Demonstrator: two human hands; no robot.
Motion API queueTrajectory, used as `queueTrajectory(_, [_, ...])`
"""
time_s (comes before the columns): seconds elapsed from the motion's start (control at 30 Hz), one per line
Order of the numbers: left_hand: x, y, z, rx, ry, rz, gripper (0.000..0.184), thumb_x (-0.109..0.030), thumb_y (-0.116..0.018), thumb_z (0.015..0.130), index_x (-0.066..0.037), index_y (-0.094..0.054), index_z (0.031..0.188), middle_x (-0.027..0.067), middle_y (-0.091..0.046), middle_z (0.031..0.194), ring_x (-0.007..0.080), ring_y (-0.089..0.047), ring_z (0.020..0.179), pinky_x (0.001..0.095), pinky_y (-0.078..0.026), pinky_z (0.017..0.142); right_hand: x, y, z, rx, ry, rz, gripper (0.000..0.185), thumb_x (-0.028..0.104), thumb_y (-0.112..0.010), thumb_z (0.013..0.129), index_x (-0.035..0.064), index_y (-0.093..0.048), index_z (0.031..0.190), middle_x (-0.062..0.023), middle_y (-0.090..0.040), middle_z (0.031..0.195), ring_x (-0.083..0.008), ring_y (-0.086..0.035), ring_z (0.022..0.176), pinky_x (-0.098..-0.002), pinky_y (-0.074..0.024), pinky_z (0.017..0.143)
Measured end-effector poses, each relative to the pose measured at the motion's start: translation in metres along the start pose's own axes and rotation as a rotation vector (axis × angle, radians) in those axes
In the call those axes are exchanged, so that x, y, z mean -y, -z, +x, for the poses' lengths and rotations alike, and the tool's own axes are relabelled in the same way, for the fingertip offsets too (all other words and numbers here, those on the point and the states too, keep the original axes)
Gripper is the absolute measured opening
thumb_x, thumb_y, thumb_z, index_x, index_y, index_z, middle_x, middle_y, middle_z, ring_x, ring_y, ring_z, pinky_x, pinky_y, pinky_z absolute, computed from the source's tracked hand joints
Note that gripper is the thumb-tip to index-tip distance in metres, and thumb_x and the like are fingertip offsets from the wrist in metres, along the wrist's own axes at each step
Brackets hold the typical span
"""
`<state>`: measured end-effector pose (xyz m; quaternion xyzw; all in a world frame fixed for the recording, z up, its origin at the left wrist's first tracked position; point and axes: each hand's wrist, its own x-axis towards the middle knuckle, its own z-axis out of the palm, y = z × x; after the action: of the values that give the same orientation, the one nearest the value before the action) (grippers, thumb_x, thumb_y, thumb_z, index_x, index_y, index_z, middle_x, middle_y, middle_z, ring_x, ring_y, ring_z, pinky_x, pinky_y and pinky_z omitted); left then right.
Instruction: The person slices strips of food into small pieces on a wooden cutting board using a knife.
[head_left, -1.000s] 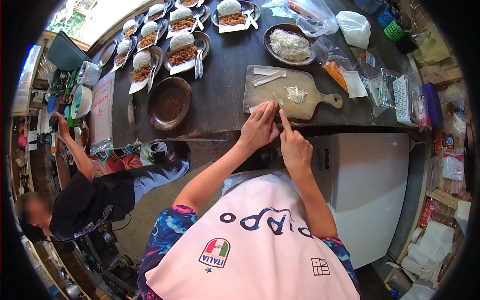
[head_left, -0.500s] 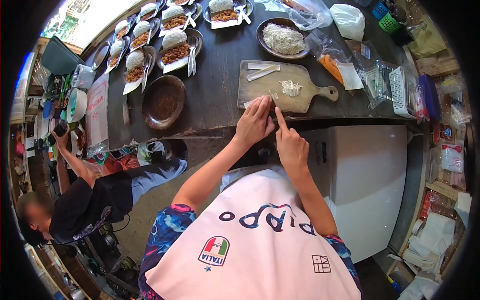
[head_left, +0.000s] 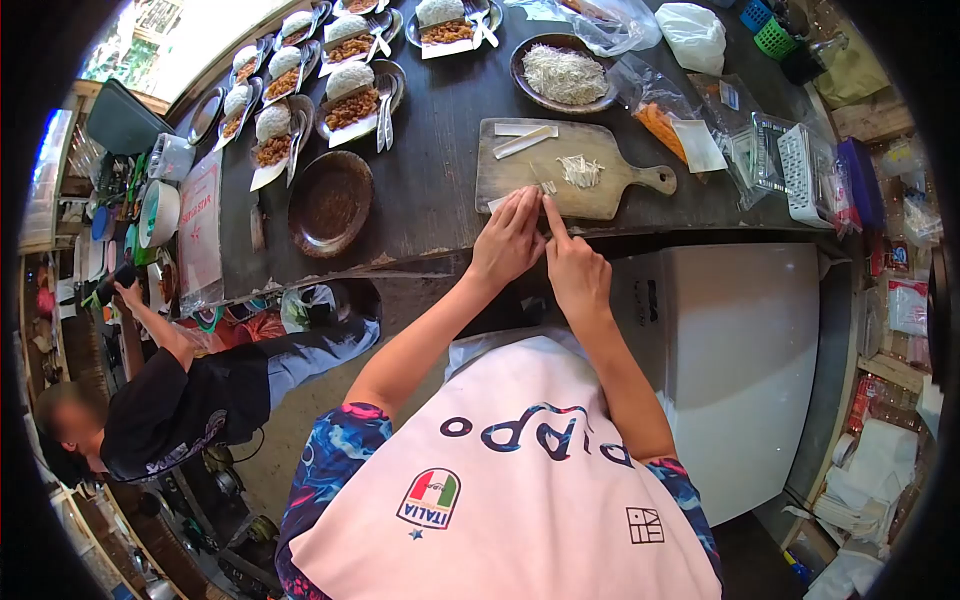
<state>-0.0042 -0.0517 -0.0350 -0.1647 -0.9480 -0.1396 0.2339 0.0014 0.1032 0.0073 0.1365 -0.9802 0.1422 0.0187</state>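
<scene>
Hands close together, right index fingertip about touching the left fingers, at the near edge of the paddle-shaped wooden cutting board (head_left: 500, 178). We have the left hand (head_left: 506, 238) flat, fingers side by side, pressing down over a pale piece (head_left: 494, 204) whose end sticks out. Our right hand (head_left: 578, 272) is curled, index finger straight; likely steadying a thin blade, but we cannot tell what it grips. Step looks like fine slicing: thin slivers (head_left: 548, 187) sit just past the fingertips, and a small pile of matchsticks (head_left: 580, 171) is beside them, toward the handle. Next cut would call for left fingertips tucked back, piece held firm, short even strokes. Two whole strips (head_left: 525, 142) lie at the board's far side, pale, smooth, straight-edged. Board: worn wood, rounded corners, holed handle. Beyond it, a round brown bowl (head_left: 517, 78) heaped with fluffy off-white shreds, on a dark, scuffed wooden table (head_left: 430, 150).
</scene>
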Motion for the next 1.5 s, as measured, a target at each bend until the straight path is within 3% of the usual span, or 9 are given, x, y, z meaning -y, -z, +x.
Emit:
queueTrajectory(0.23, [-0.003,0.001,0.001,-0.012,0.004,0.007,0.064,-0.018,-0.063,0.085,0.013,-0.054,0.140,0.0211,-0.052,0.146,0.0336,-0.050,0.138,0.0433,-0.041,0.120,0.008,0.018,-0.017,0.091,-0.051,-0.084,0.070,0.029,-0.064,0.098,0.0410,-0.038,0.162,-0.0100,-0.068,0.069,-0.0341,-0.072,0.059,-0.0462,-0.0619,0.057])
queueTrajectory(0.43, [0.000,-0.001,0.000,0.014,-0.005,0.029,0.066,-0.018,-0.063,0.083,0.012,-0.054,0.141,0.0206,-0.052,0.146,0.0326,-0.048,0.140,0.0421,-0.040,0.120,0.002,0.007,-0.001,-0.013,0.017,0.025,0.070,0.028,-0.066,0.097,0.0395,-0.039,0.161,-0.0107,-0.068,0.070,-0.0321,-0.072,0.058,-0.0446,-0.0611,0.054])
queueTrajectory(0.63, [-0.006,-0.002,-0.002,0.009,0.011,0.066,0.067,-0.019,-0.063,0.083,0.012,-0.054,0.141,0.0203,-0.052,0.147,0.0316,-0.049,0.138,0.0417,-0.040,0.118,0.004,0.021,-0.013,0.104,-0.030,-0.021,0.068,0.028,-0.065,0.099,0.0387,-0.040,0.161,-0.0128,-0.070,0.072,-0.0336,-0.073,0.060,-0.0448,-0.0619,0.057])
queueTrajectory(0.73, [-0.005,-0.005,-0.003,-0.010,0.012,0.068,0.066,-0.019,-0.062,0.083,0.011,-0.054,0.141,0.0205,-0.052,0.147,0.0318,-0.051,0.136,0.0416,-0.042,0.117,0.004,0.007,0.001,-0.007,0.017,0.014,0.068,0.028,-0.066,0.098,0.0389,-0.042,0.160,-0.0120,-0.069,0.070,-0.0322,-0.073,0.058,-0.0438,-0.0613,0.054])
queueTrajectory(0.93, [-0.011,-0.003,-0.001,-0.013,0.052,0.052,0.065,-0.019,-0.061,0.084,0.011,-0.054,0.141,0.0217,-0.051,0.148,0.0326,-0.052,0.135,0.0419,-0.042,0.116,0.005,0.022,-0.018,0.114,-0.022,-0.053,0.068,0.030,-0.065,0.099,0.0380,-0.039,0.162,-0.0125,-0.069,0.071,-0.0336,-0.073,0.060,-0.0447,-0.0616,0.056])
queueTrajectory(1.13, [-0.007,-0.005,-0.002,-0.007,0.043,0.030,0.066,-0.018,-0.062,0.084,0.011,-0.053,0.142,0.0208,-0.051,0.147,0.0327,-0.052,0.135,0.0414,-0.042,0.116,0.001,0.003,0.000,-0.030,0.033,0.030,0.071,0.029,-0.065,0.098,0.0408,-0.037,0.162,-0.0104,-0.067,0.067,-0.0316,-0.072,0.057,-0.0435,-0.0607,0.053])
queueTrajectory(1.23, [-0.008,-0.002,-0.002,-0.004,0.058,0.034,0.066,-0.018,-0.062,0.084,0.011,-0.053,0.142,0.0204,-0.051,0.147,0.0329,-0.052,0.135,0.0411,-0.042,0.116,0.006,0.016,-0.016,0.077,-0.015,-0.067,0.071,0.029,-0.066,0.098,0.0397,-0.037,0.162,-0.0108,-0.067,0.069,-0.0319,-0.072,0.058,-0.0434,-0.0609,0.054])
queueTrajectory(1.43, [-0.007,-0.005,-0.003,-0.002,0.047,0.034,0.065,-0.018,-0.061,0.084,0.011,-0.053,0.142,0.0203,-0.051,0.148,0.0327,-0.051,0.136,0.0409,-0.042,0.116,0.008,0.004,-0.003,-0.045,0.018,-0.024,0.070,0.028,-0.066,0.098,0.0394,-0.040,0.161,-0.0104,-0.067,0.068,-0.0313,-0.072,0.057,-0.0425,-0.0611,0.054])
queueTrajectory(1.5, [-0.006,-0.005,-0.003,-0.007,0.046,0.027,0.065,-0.018,-0.061,0.084,0.010,-0.053,0.142,0.0203,-0.051,0.148,0.0326,-0.051,0.136,0.0411,-0.042,0.116,0.008,0.010,-0.008,0.011,-0.008,-0.032,0.069,0.029,-0.066,0.098,0.0393,-0.040,0.161,-0.0102,-0.067,0.069,-0.0313,-0.072,0.058,-0.0421,-0.0612,0.054])
